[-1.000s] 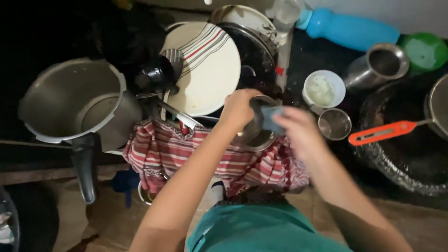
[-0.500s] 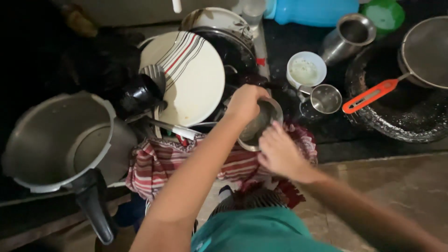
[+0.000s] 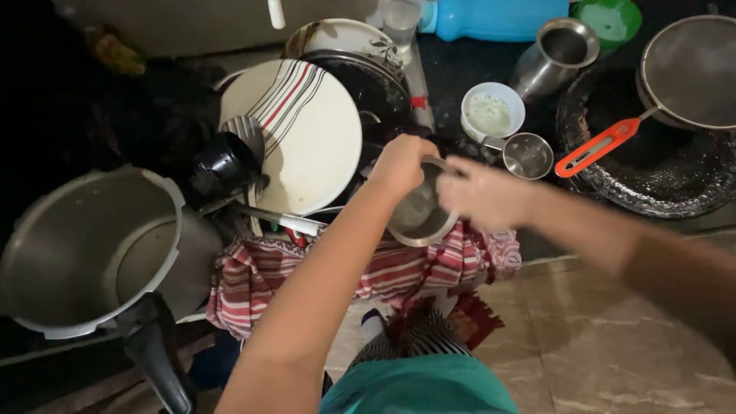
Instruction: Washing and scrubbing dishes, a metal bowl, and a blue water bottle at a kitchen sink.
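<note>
My left hand (image 3: 402,162) grips the rim of a small steel bowl (image 3: 418,218), holding it tilted above a red striped cloth (image 3: 399,268). My right hand (image 3: 483,192) is at the bowl's right edge, blurred by motion; I cannot tell whether it holds anything. A white plate with red and dark stripes (image 3: 307,134) leans in the rack just left of my left hand.
A large pressure cooker pot (image 3: 92,245) with a black handle sits at the left. Behind are a black cup (image 3: 222,162), dark plates (image 3: 368,84), a white bowl (image 3: 493,111), a small steel cup (image 3: 529,153), a steel tumbler (image 3: 556,50), a strainer with an orange handle (image 3: 606,146) and a blue bottle (image 3: 498,17).
My right hand has moved from inside the bowl to its right edge, and my view has shifted so the dishes sit lower and further right.
</note>
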